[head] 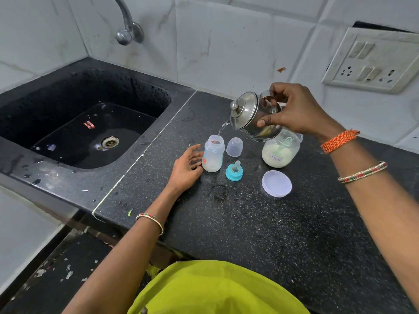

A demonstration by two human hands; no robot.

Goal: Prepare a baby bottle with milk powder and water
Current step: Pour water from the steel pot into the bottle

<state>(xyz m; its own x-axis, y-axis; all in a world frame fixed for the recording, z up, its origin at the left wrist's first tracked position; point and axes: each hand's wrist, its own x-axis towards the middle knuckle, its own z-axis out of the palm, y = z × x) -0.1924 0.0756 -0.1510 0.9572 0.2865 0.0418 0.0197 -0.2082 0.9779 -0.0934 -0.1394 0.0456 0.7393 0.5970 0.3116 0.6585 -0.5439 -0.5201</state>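
Note:
A clear baby bottle (212, 155) stands open on the black counter (226, 223) with pale powder at its bottom. My left hand (186, 166) rests beside it, fingertips touching its side, fingers apart. My right hand (294, 109) grips a steel kettle (249, 114) tilted left, and a thin stream of water falls from its spout into the bottle's mouth. Right of the bottle lie a clear cap (235, 147) and a teal ring with nipple (234, 171). An open formula jar (281, 150) with a green scoop inside stands partly behind the kettle.
The jar's white lid (276, 183) lies upturned on the counter, right of the nipple. A wet black sink (90, 123) sits at the left under a wall tap (127, 30). A switch and socket panel (371, 60) hangs on the tiled wall at right.

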